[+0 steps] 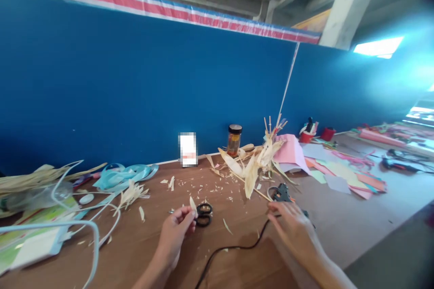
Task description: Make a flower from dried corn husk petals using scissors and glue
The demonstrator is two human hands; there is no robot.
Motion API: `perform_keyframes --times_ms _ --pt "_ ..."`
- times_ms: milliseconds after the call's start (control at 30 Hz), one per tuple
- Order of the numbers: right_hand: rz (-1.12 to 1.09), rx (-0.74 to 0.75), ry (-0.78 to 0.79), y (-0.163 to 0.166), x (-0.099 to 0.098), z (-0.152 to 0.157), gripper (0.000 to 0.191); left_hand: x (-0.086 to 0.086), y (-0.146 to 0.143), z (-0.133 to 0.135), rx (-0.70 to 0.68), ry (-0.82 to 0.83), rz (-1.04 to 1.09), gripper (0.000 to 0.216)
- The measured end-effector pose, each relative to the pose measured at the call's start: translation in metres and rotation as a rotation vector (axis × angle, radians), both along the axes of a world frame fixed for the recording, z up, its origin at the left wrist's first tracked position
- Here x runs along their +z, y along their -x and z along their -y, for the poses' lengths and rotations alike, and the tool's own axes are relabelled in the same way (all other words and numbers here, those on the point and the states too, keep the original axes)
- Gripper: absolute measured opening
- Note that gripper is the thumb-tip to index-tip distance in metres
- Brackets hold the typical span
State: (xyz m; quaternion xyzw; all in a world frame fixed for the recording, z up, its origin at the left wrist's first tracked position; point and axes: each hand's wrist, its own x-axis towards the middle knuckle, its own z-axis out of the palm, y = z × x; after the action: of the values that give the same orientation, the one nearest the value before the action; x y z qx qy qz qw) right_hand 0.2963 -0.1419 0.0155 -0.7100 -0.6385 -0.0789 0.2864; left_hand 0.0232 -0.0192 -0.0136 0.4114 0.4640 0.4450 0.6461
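Observation:
My left hand (176,230) is closed, pinching a small pale strip of dried husk (193,204) upright between thumb and fingers. Just beyond these fingers lies a pair of scissors with black handles (204,215), its blades partly hidden. My right hand (294,226) is at a black glue gun (282,193), fingers stretched out and the thumb apart. The hand covers part of the gun, so how far it touches it is hard to see. A black cord (237,247) runs from under this hand towards the front edge.
Dried husks on sticks (251,174) stand behind the glue gun, beside a jar with a black lid (234,140). Coloured paper (339,174) lies right. Left are blue ribbon (127,175), a white cable (96,235) and a white box (37,250). A blue partition (135,76) rises behind.

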Motion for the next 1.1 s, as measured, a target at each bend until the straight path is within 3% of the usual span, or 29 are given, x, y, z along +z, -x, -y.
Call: perform_keyframes --times_ms 100,200,333,500,767,933,1100 --pt "0.189 -0.243 0.044 -0.045 -0.008 0.005 0.026 0.003 0.0 0.002 -0.011 -0.017 0.024 0.026" --pt "0.243 -0.348 0.143 -0.067 -0.017 0.004 0.029 0.004 0.001 0.003 -0.018 -0.021 0.022 0.026" --pt "0.183 -0.333 0.197 -0.075 -0.031 0.001 0.026 0.003 0.001 0.002 -0.014 -0.02 0.007 0.026" --pt "0.137 -0.324 0.11 -0.078 -0.044 -0.001 0.025 0.003 0.001 0.003 -0.014 -0.024 0.011 0.027" --pt "0.008 -0.335 -0.063 -0.083 -0.034 0.002 0.032 0.005 0.0 0.003 0.003 -0.016 0.012 0.028" --pt "-0.314 -0.236 -0.131 -0.088 -0.029 -0.002 0.034 0.003 0.0 0.003 0.004 -0.029 0.021 0.027" --pt "-1.052 -0.09 -0.207 -0.061 -0.007 -0.005 0.037 0.004 0.0 0.003 0.011 -0.032 0.03 0.026"
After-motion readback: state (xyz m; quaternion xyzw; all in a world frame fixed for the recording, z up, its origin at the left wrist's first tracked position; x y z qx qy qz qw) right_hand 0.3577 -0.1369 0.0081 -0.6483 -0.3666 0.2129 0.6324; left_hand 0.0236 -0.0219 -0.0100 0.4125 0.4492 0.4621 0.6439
